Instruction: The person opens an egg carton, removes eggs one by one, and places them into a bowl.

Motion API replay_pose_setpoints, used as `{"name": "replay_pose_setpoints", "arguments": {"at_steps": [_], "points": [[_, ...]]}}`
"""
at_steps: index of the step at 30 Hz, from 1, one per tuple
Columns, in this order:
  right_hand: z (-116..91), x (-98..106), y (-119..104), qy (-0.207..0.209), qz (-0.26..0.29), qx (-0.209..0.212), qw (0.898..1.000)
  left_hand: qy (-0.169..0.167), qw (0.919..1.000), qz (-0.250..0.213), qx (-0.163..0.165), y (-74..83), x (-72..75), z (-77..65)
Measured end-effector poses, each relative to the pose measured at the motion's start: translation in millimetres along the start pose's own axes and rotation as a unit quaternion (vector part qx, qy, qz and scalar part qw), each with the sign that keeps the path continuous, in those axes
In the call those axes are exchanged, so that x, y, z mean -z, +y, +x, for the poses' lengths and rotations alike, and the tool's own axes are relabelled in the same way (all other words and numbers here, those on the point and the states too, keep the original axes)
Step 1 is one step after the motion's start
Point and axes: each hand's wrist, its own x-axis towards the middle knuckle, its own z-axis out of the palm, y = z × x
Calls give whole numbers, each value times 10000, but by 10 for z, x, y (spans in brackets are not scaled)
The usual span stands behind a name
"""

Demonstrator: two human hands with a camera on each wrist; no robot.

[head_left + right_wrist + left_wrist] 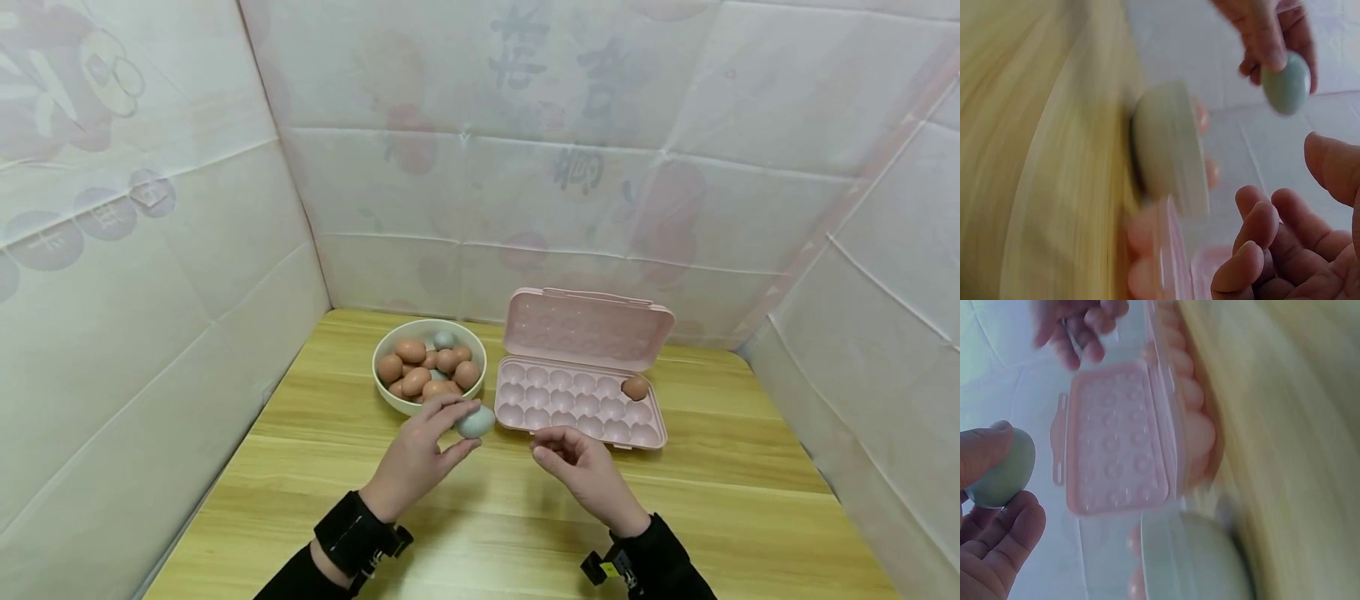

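Observation:
Between thumb and fingers, my left hand (420, 454) pinches a pale blue-green egg (476, 422), held up in front of the bowl. In the left wrist view the egg (1007, 469) shows its rounded end past the thumb. My right hand (581, 467) holds nothing; its fingers are loosely bent near the front edge of the pink egg box (577, 425). That box lies with its lid (588, 329) raised, and one brown egg (635, 387) sits in a back-row cup toward the right. The right wrist view shows the right fingers (1260, 225) apart from the egg.
A cream bowl (387, 396) stands left of the egg box, heaped with several brown eggs (411, 351) and a pale blue one (443, 340). All stand on a wood-grain table (480, 533), with pale cloth walls (480, 200) behind and at both sides.

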Motion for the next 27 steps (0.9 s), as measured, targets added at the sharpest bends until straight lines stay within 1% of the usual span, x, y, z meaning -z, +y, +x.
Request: {"name": "replay_pose_setpoints", "arguments": {"at_steps": [2, 3, 7, 9, 11, 15, 19, 21, 24, 27], "points": [[-8, 12, 38, 270, -535, 90, 9982, 52, 9999, 115, -61, -57, 52, 20], [-12, 18, 59, 399, -842, 153, 9955, 65, 9998, 168, -87, -83, 78, 29], [-20, 43, 126, 796, -1927, 442, 9770, 51, 9985, 494, -215, -177, 194, 71], [-23, 60, 162, 896, -2292, 579, 9675, 21, 9975, 647, -284, -225, 250, 99], [-24, 79, 197, 971, -2543, 667, 9599, -1, 9966, 764, -321, -273, 303, 129], [-29, 138, 265, 1080, -2826, 718, 9504, -51, 9960, 822, -352, -368, 384, 197], [-41, 212, 324, 1160, -2929, 660, 9468, -226, 9960, 803, -335, -462, 441, 298], [-48, 247, 347, 1184, -2973, 627, 9453, -345, 9959, 792, -268, -507, 473, 360], [-57, 295, 364, 1212, -3061, 609, 9423, -582, 9943, 892, -52, -581, 530, 450], [-64, 347, 365, 1272, -3103, 607, 9401, -978, 9907, 874, 352, -636, 603, 561]]}}
